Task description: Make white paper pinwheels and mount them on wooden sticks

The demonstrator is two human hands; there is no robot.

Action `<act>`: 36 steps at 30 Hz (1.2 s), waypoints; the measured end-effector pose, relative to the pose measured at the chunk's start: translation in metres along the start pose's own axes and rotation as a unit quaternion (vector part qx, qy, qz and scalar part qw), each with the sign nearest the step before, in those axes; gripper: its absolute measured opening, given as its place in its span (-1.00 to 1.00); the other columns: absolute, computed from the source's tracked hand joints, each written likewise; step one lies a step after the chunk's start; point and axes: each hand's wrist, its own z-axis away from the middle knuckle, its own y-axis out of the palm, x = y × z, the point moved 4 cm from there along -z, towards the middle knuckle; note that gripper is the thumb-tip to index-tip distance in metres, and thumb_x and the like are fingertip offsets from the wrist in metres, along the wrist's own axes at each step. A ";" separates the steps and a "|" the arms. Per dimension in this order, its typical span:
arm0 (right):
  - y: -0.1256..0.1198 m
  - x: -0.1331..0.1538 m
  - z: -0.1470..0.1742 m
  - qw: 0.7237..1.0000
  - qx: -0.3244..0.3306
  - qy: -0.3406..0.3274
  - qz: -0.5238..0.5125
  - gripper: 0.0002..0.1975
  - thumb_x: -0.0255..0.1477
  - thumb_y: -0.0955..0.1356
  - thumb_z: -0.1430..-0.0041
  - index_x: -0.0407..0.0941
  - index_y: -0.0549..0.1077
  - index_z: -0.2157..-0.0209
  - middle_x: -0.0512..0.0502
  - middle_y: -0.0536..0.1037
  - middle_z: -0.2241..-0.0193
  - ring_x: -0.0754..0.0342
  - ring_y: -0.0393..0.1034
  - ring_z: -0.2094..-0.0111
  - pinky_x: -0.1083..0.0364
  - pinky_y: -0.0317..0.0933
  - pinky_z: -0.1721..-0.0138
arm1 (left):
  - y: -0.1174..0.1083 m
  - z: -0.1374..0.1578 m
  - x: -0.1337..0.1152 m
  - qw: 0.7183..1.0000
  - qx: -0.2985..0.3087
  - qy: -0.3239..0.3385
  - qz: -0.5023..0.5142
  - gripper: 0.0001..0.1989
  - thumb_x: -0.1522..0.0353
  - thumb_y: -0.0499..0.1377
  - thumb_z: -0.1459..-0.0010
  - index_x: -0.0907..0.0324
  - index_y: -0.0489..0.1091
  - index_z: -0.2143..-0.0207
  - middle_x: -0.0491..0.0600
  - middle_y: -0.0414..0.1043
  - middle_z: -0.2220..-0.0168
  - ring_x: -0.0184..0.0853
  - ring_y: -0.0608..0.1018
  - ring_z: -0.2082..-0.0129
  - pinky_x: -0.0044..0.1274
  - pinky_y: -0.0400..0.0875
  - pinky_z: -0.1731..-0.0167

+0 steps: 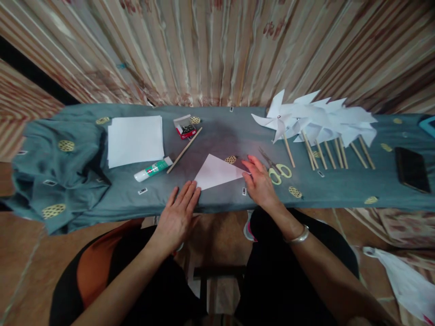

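A white sheet of paper folded into a triangle [219, 173] lies on the cloth in front of me. My left hand [178, 213] rests flat by its lower left corner, fingers stretched out and fingertips touching the edge. At the pointed right corner, my right hand [260, 183] has the paper between thumb and fingers. Scissors with pale green handles [279, 171] lie just beyond the right hand. Left of the triangle are a wooden stick [184, 150] and a glue stick [153, 169].
A stack of white paper [136, 140] and an open red box of small metal pieces [186, 127] sit at the back left. Several paper pinwheels [326, 120] on sticks lie to the right. A dark phone [412, 169] is near the right end of the green tablecloth [217, 199].
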 end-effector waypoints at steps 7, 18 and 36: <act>-0.004 0.001 0.000 0.999 0.000 -0.034 -0.009 -0.56 -0.37 0.11 -0.34 -0.25 0.43 -0.05 -0.36 0.35 -0.17 -0.18 0.26 -0.16 -0.23 0.17 -0.17 | -0.005 0.029 0.005 0.998 -0.057 -0.034 0.016 -0.32 0.36 0.08 -0.25 0.29 -0.13 -0.34 0.33 0.11 -0.30 0.01 0.19 -0.31 -0.08 0.17 -0.19; -0.005 0.015 0.001 0.997 0.010 0.007 -0.070 -0.65 -0.30 0.36 -0.15 -0.17 0.48 0.06 -0.32 0.40 -0.15 -0.19 0.32 -0.14 -0.20 0.19 -0.17 | -0.008 -0.016 0.009 0.972 -0.153 -0.096 0.149 -0.27 0.29 0.14 -0.24 0.19 -0.14 -0.35 0.32 0.10 -0.30 0.03 0.21 -0.29 -0.10 0.23 -0.18; -0.049 0.035 0.008 0.991 -0.036 -0.070 -0.109 -0.91 -0.42 0.32 -0.22 -0.07 0.49 0.31 -0.19 0.40 -0.16 -0.08 0.32 -0.15 -0.14 0.23 -0.14 | -0.042 -0.050 0.021 0.924 -0.250 -0.098 0.273 -0.79 0.46 0.10 -0.21 0.11 0.51 0.19 -0.01 0.47 0.24 -0.26 0.52 0.11 -0.39 0.46 0.09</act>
